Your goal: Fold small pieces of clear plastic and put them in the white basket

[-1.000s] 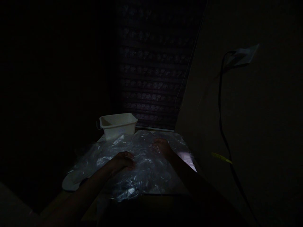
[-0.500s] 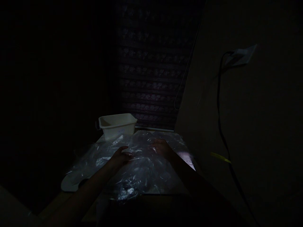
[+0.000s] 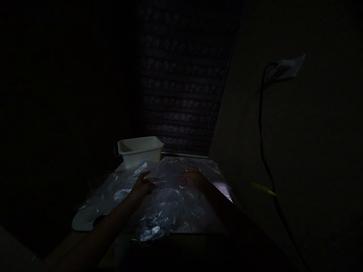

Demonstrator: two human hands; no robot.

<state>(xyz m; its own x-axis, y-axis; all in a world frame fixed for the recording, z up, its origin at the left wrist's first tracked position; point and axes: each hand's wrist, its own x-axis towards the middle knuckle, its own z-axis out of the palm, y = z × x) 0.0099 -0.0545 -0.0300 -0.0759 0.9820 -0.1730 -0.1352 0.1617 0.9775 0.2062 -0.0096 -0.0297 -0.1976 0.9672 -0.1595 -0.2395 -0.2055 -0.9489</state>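
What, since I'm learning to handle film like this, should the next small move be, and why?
Perhaps draw the left hand back to smooth the clear plastic nearest the person: it is bunched in shiny folds there, while the right hand is over a farther part. It is too dark to judge either hand's grip.

Head view, forward and down over plastic (image 3: pixel 170 206)

On my feed, a pale tub (image 3: pixel 143 156) stands before a patterned blind (image 3: pixel 184 88). Down the right-hand wall (image 3: pixel 320 158) runs a dark cable (image 3: pixel 260 130) (yellow tag (image 3: pixel 262 187) on it), apparently from a socket (image 3: pixel 293 68), though it's too dim to be sure.
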